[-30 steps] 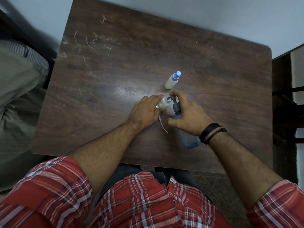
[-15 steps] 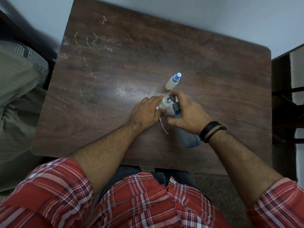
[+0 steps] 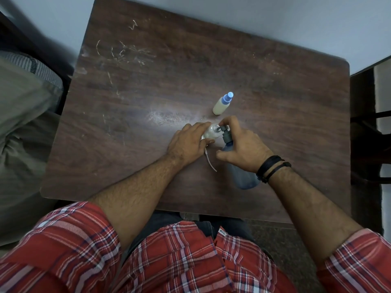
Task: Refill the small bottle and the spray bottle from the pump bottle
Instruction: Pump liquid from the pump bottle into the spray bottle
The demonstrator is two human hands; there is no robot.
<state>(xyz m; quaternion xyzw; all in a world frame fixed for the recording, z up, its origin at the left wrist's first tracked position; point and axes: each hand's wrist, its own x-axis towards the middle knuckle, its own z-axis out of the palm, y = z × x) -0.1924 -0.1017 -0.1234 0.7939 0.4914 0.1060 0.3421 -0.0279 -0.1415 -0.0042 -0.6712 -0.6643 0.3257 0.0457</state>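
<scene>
Pump bottle [image 3: 243, 176], gripped by right hand [image 3: 243, 149], spouts into small bottle [image 3: 211, 132] steadied beside it in left hand [image 3: 188, 142].

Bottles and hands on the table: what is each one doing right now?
Pump bottle: blue-grey, standing, nozzle over the small bottle's mouth.
Small bottle: clear, uncapped, under the nozzle.
Spray bottle: capped in blue, standing apart, untouched.
Left hand: grips the small bottle.
Right hand: curled around the pump bottle, a finger on the pump head.
Thin white tube: lying on the table between the hands.
</scene>
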